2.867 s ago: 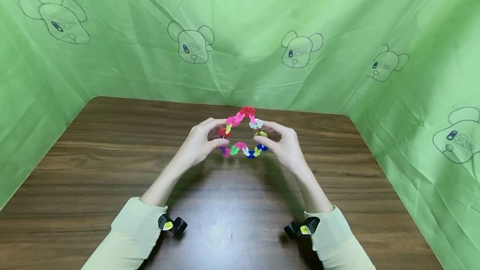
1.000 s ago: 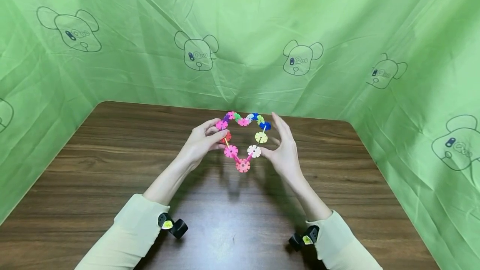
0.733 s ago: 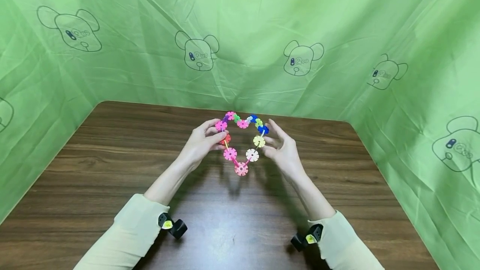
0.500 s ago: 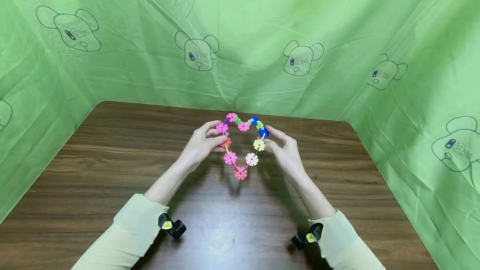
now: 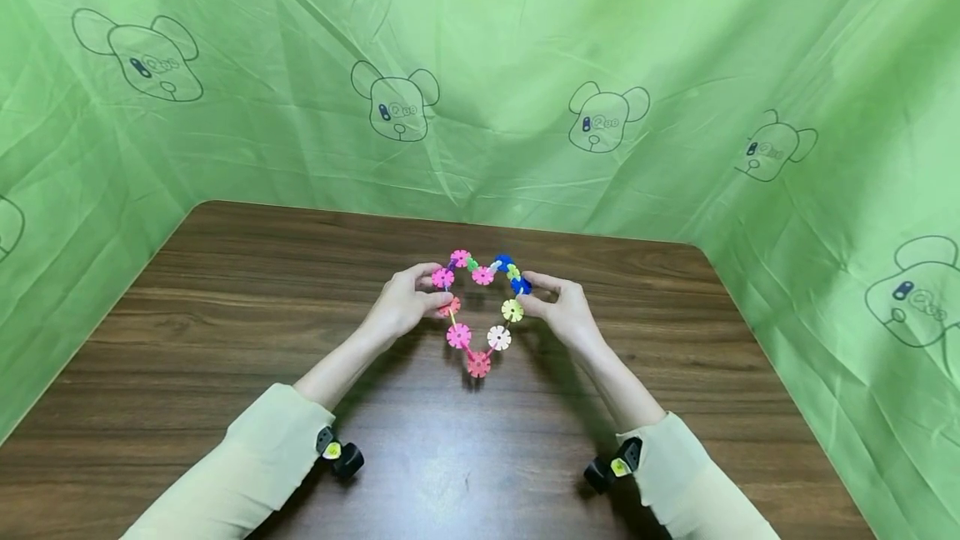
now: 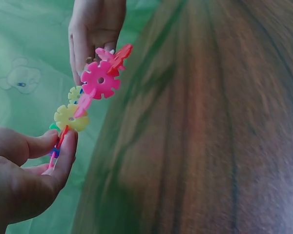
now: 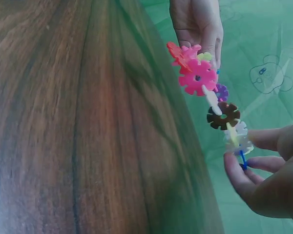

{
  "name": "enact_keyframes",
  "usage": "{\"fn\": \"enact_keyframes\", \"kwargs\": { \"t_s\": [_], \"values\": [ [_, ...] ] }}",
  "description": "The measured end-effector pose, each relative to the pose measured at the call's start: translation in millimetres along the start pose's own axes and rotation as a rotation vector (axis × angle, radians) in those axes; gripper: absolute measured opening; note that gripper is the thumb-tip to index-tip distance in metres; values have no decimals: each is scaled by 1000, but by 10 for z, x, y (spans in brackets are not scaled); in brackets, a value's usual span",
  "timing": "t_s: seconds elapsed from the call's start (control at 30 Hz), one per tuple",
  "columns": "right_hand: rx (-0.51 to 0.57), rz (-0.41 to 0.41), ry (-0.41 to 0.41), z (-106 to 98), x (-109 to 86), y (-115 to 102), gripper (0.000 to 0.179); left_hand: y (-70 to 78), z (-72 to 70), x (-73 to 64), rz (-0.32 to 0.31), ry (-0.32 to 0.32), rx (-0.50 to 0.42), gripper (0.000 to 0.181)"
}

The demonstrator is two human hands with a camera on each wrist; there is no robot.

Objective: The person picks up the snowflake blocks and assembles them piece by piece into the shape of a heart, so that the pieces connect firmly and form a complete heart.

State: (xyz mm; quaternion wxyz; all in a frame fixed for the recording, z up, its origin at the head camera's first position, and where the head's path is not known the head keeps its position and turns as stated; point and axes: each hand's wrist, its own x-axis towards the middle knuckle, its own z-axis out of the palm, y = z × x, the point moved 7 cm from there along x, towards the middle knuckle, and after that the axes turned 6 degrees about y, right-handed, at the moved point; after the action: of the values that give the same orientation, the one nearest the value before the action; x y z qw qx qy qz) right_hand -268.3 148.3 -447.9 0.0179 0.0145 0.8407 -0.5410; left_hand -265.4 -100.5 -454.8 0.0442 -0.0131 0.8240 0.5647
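Note:
A heart-shaped ring of interlocking plastic snowflake discs (image 5: 478, 366) is held between both hands over the table, its point toward the person. Its discs are pink, red, white, yellow, blue, green and purple. On its left side, the left hand (image 5: 402, 304) pinches it at a red disc (image 6: 62, 137), between thumb and fingers. Opposite, the right hand (image 5: 567, 312) pinches the upper right side near a dark blue disc (image 5: 521, 286). In the right wrist view, a brown disc (image 7: 223, 116) sits just beyond the right fingertips. Fingers hide some discs.
The brown wood-grain table (image 5: 247, 323) spreads under the hands. Green cloth (image 5: 495, 165) printed with bear-head outlines hangs behind it and along both sides. A black wrist camera (image 5: 347, 460) is strapped at the left cuff, and another camera (image 5: 600, 474) at the right cuff.
The heart has turned so that its point, at first away from the person, now faces them. The right hand's fingers spread, then pinched it again. Both hands have lowered it toward the person.

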Motion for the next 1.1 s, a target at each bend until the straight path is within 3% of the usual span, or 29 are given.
{"fn": "enact_keyframes", "kwargs": {
  "t_s": [0.37, 0.57, 0.8, 1.1],
  "values": [
    [-62, 47, -53, 75, 9, 228, 49, -207, 126, -26, -74, -26, 97, 63],
    [-76, 61, -93, 119, 16, 265, 48, -275, 196, -7, -112, -91, 49, 62],
    [-47, 77, -112, 150, 51, 310, 48, -259, 138, 27, -11, -63, 312, 62],
    [-54, 48, -156, 163, 90, 332, 49, -274, 151, 40, 6, -85, 267, 65]
  ]
}}
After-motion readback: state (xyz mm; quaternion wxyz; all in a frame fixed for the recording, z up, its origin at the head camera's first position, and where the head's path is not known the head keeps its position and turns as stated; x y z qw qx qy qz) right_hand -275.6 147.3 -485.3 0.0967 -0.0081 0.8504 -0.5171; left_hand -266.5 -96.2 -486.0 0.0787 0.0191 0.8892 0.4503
